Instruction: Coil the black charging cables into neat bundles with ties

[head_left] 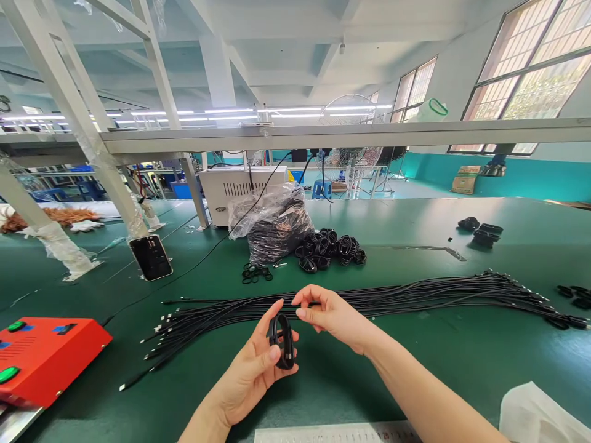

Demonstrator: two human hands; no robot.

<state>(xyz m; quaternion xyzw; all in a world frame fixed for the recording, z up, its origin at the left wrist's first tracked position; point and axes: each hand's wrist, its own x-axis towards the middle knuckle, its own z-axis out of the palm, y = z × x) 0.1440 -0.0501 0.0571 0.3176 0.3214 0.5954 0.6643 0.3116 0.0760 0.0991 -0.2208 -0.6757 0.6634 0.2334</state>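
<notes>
A small black cable coil (282, 344) stands on edge in my left hand (258, 363), gripped between thumb and fingers. My right hand (330, 314) hovers just right of and above the coil, its thumb and index finger bent into a pinch; whether anything thin lies between the tips is not clear. Behind both hands, a long bundle of straight black cables (415, 296) stretches across the green table (332, 381), with connector ends at both sides. Farther back, several wound cable coils (330, 247) are heaped beside a clear plastic bag (277, 227) of black items.
A red box with green buttons (50, 354) sits at left, near a phone (151, 257) leaning on a frame post. Black loops (256, 272) lie before the bag. A ruler (337, 434) is at the front edge, white cloth (535, 412) at right. More black coils (484, 234) lie far right.
</notes>
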